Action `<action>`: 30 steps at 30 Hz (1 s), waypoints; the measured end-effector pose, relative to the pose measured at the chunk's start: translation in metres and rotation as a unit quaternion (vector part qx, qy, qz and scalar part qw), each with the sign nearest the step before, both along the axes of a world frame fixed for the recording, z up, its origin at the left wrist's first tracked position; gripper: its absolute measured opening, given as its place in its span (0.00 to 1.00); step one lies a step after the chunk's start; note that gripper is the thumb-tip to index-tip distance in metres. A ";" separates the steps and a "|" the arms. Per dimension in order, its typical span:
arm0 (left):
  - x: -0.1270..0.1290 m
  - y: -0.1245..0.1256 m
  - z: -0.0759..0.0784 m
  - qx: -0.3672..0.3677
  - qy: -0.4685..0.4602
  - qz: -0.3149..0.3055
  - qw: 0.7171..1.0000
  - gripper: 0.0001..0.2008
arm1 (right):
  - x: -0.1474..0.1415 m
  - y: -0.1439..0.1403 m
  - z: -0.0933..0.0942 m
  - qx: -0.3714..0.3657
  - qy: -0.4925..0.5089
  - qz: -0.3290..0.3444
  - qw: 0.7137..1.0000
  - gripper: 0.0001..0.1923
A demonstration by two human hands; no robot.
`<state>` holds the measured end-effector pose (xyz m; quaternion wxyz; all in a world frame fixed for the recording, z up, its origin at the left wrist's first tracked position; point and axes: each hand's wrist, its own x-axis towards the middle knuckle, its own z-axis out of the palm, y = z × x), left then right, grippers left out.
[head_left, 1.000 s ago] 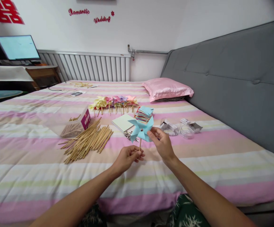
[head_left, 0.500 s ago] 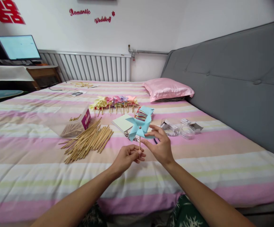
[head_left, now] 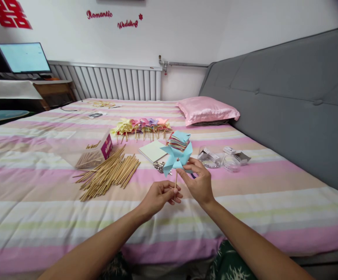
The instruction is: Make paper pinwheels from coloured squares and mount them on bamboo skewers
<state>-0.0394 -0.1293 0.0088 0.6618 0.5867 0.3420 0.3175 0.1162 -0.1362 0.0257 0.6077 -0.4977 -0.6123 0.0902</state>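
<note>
The left hand [head_left: 160, 197] is pinching the thin wooden stick of a light blue paper pinwheel [head_left: 176, 157]; the right hand [head_left: 196, 182] is holding its folded blades, just above the left hand.

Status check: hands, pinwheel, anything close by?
Left hand pinching the pinwheel's stick. Right hand on the blue pinwheel. Loose pins and paper stack just behind, not blocking.

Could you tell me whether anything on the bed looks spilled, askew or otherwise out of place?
The wooden sticks lie in a loose, fanned heap beside their tipped box, as if spilled. Otherwise nothing stands out; the left hand and right hand hold a blue pinwheel.
</note>
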 end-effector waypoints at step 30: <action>-0.019 0.023 -0.013 0.247 0.251 0.126 0.927 0.12 | 0.017 0.007 -0.001 -0.039 -0.153 -0.119 0.980 0.04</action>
